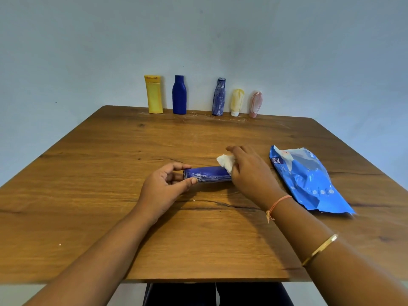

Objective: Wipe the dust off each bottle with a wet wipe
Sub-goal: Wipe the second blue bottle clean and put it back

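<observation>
Nearest, a gold bangle [320, 250] on the right forearm, with an orange thread [278, 203] at the wrist beyond. At the middle of the table [99, 217], a blue bottle [209, 173] on its side, streaked pale with dust at its left end. Pinched at that end between thumb and fingers of the left hand [163, 186]. Covered at the right end by the right hand [249, 173], curled round a crumpled white wet wipe [225, 162] and pressing it on the bottle. Just right of that hand, a flat blue pack of wipes [309, 182]. Along the far edge, upright against the wall, left to right: a yellow bottle [153, 94], a dark blue bottle [179, 94], a dust-streaked bottle [219, 97], a pale yellow tube [237, 101], a pink tube [255, 103]
</observation>
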The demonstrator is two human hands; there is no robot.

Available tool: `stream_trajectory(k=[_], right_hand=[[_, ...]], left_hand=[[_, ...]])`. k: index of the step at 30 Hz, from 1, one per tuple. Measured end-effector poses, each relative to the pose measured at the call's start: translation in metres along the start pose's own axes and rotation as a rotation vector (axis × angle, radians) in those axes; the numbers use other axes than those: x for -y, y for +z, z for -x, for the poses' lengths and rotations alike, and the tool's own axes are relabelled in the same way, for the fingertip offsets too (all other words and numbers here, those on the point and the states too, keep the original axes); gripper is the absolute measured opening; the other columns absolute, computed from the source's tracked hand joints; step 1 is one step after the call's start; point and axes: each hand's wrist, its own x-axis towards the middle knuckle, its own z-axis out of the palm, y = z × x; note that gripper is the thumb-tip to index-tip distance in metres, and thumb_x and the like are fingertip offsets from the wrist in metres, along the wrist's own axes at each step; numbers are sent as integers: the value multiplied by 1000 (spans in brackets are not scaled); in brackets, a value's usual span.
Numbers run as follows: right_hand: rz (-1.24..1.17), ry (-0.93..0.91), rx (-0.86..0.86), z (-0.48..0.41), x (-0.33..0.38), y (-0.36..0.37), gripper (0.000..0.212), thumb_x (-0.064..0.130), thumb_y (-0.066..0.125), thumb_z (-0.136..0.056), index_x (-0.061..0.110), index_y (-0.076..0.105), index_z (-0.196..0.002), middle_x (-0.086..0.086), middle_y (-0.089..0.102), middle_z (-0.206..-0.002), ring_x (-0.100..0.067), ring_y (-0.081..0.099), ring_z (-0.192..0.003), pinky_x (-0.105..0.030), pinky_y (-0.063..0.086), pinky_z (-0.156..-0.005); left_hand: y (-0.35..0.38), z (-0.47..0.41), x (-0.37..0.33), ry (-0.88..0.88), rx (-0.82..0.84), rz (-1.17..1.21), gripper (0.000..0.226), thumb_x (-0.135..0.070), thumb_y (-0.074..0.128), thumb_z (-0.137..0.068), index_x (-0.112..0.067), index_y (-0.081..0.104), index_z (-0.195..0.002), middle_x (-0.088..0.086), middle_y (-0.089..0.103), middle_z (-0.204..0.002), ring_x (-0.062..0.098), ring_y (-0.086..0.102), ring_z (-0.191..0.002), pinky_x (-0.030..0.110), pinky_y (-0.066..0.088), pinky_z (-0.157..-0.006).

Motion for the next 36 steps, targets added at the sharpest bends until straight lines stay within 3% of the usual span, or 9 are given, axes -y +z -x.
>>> stream_trajectory(k=[6, 11, 13, 18, 22, 26, 29, 32, 36], right_hand=[[146, -29, 148, 10, -6, 1, 49, 12, 46, -92, 14, 37, -140, -4, 39, -144, -18, 34, -132, -28, 29, -106], [61, 41, 316, 11, 1, 3, 71, 11, 45, -89, 10, 4, -148, -8, 7, -156, -20, 1, -144, -33, 4, -116], [14, 11, 360, 11, 9, 6, 73, 13, 43, -89, 9, -1, -148, -8, -1, -157, -19, -6, -144, -34, -3, -117], [-33, -93, 426, 15, 41, 11, 72, 55, 21, -94, 13, -1, -148, -1, -7, -156, -11, -14, -142, -44, -13, -114], [98, -243, 409, 21, 54, 19, 77, 63, 11, -89, 15, -7, -147, 2, -15, -155, -9, -20, -140, -53, -17, -111], [193, -233, 335, 20, 37, 20, 78, 65, 5, -86, 17, -8, -147, 2, -13, -155, -8, -17, -140, -53, -13, -112], [139, -64, 340, 13, 15, 10, 76, 63, 6, -87, 17, 2, -148, 2, -1, -157, -11, -6, -143, -54, -6, -114], [-59, 70, 326, 7, -1, 0, 57, 50, 21, -96, 19, 26, -143, 0, 23, -153, -15, 14, -142, -56, 2, -114], [-347, 86, 227, 7, 1, -7, 50, 33, 39, -97, 24, 25, -144, 1, 29, -150, -17, 24, -139, -52, 16, -114]], left_hand=[[1, 0, 1, 28, -12, -47, 29, -9, 73, -75, -25, 64, -98, 1, 71, -96, 15, 67, -92, 28, 54, -82], [0, -1, 2, 34, -39, -58, 31, -11, 73, -76, -26, 64, -101, -3, 70, -99, 12, 66, -87, 26, 54, -80], [-1, -1, 3, 28, -35, -47, 32, -10, 73, -75, -27, 64, -101, -2, 70, -100, 11, 67, -88, 26, 54, -80], [2, 0, 1, 28, -29, -1, 28, -3, 70, -76, -20, 65, -98, -3, 70, -93, 5, 66, -83, 20, 54, -77], [-2, 0, 4, -9, -65, 7, 24, -6, 69, -79, -26, 66, -94, -1, 72, -91, 9, 69, -84, 25, 55, -72], [0, 0, 1, -41, -40, 65, 27, -5, 71, -76, -13, 66, -101, 6, 73, -88, 9, 69, -77, 19, 55, -66], [1, -1, 1, -22, -59, 31, 29, -6, 74, -75, -19, 65, -99, 8, 73, -89, 13, 68, -79, 22, 54, -70], [0, 1, -2, 13, -49, -34, 30, -11, 72, -77, -29, 63, -99, 0, 73, -87, 9, 66, -80, 21, 50, -72], [-2, 3, -6, 50, -40, -53, 32, -10, 70, -79, -32, 62, -102, -7, 67, -99, 4, 63, -88, 20, 51, -78]])
